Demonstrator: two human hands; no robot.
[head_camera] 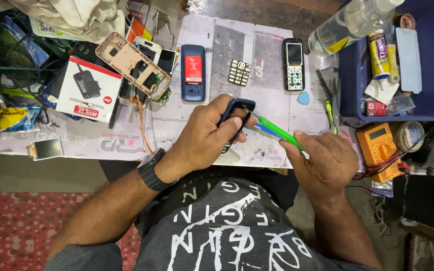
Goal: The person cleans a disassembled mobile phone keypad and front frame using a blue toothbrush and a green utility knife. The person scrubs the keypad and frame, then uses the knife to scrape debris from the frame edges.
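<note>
The left hand (204, 138) is closed around a dark blue phone shell (231, 116), held just above the near edge of the table (272, 45), and the right hand (325, 160) pinches a green screwdriver (277, 131) with its tip touching the shell. The phone looks taken apart already (not put back together): farther off lie a blue back part (193, 73), a loose keypad (239, 72) and a bare phone front (293, 64).
</note>
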